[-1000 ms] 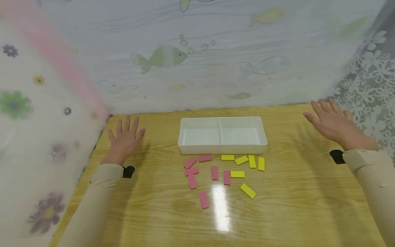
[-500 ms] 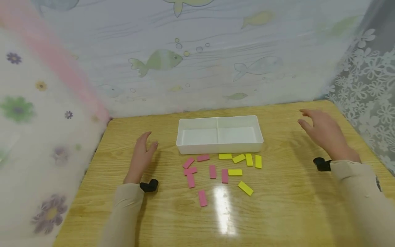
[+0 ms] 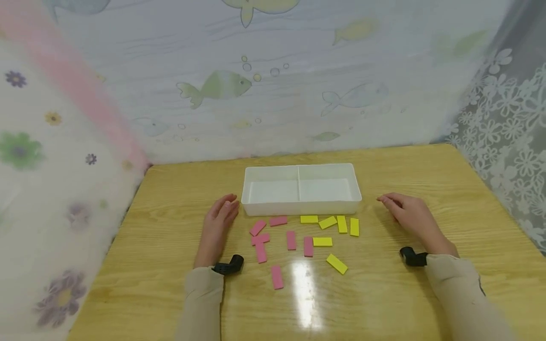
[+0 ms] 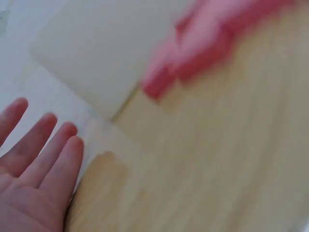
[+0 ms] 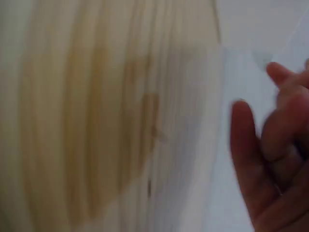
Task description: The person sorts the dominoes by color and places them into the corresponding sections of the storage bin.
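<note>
My left hand (image 3: 214, 232) hovers beside the left end of a white two-compartment box (image 3: 298, 209), fingers relaxed and holding nothing. In the left wrist view its fingers (image 4: 60, 166) are nearly straight, with blurred pink blocks (image 4: 198, 58) ahead. My right hand (image 3: 414, 219) is over the table to the right of the box, fingers loosely bent, nothing between them. In front of the box lie several flat pink rectangular blocks (image 3: 277, 277) on the left and several yellow ones (image 3: 337, 264) on the right. Both compartments hold nothing.
The wooden table (image 3: 362, 303) meets a fish-patterned curtain (image 3: 281, 113) at the back. A flowered cloth (image 3: 51, 199) borders the left side, and a lace-like flowered curtain (image 3: 507, 137) the right. Black wrist cameras (image 3: 230, 265) sit at both cuffs.
Both hands have come inward and toward the front, the left one rightward, the right one leftward. Their spread fingers have relaxed and bent. The blocks and box stay where they were.
</note>
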The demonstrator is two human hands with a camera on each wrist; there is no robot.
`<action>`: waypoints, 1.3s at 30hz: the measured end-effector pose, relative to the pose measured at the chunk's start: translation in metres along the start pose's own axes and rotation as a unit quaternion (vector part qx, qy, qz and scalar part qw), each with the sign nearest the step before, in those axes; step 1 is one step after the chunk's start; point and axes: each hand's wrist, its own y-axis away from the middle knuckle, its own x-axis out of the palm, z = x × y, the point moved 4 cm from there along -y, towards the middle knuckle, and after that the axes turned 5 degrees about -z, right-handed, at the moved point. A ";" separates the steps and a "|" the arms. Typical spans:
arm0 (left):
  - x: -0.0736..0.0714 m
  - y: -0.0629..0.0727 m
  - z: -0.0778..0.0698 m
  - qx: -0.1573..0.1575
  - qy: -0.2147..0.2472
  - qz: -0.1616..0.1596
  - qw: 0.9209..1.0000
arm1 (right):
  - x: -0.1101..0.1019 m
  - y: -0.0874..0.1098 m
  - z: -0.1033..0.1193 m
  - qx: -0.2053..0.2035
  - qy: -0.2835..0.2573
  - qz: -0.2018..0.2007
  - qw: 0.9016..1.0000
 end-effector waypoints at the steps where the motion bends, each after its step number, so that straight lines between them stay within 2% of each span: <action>1: 0.004 0.000 0.002 -0.005 0.038 0.007 0.999 | 0.006 0.001 0.002 0.004 -0.017 0.024 1.000; 3: 0.011 0.001 0.004 -0.012 0.084 0.018 0.996 | 0.016 0.002 0.006 0.018 -0.048 0.072 0.996; 4: 0.014 0.001 0.004 -0.015 0.093 0.020 0.995 | 0.020 0.003 0.008 0.026 -0.068 0.096 0.993; 8: 0.025 -0.001 0.007 -0.017 0.099 0.013 0.995 | 0.033 0.007 0.015 0.065 -0.156 0.168 0.971; 12: 0.031 -0.001 0.007 -0.010 0.081 0.000 0.997 | 0.038 0.013 0.018 0.096 -0.213 0.182 0.955; 17: 0.036 0.006 0.003 -0.023 -0.006 -0.029 0.999 | 0.041 0.019 0.017 0.115 -0.238 0.185 0.947; 19: 0.037 0.009 -0.001 -0.027 -0.031 -0.037 0.998 | 0.043 0.019 0.017 0.114 -0.232 0.185 0.948; 24: 0.036 0.012 -0.002 -0.021 -0.034 -0.047 0.998 | 0.046 0.017 0.021 0.082 -0.170 0.179 0.966; 29: 0.036 0.013 0.005 -0.044 -0.039 -0.092 0.994 | 0.048 0.015 0.030 0.040 -0.104 0.167 0.980; 34: 0.038 0.011 0.011 -0.051 -0.078 -0.121 0.988 | 0.050 0.017 0.035 0.005 -0.064 0.154 0.986; 39: 0.042 0.008 0.009 -0.041 -0.090 -0.113 0.989 | 0.053 0.017 0.038 0.001 -0.048 0.158 0.986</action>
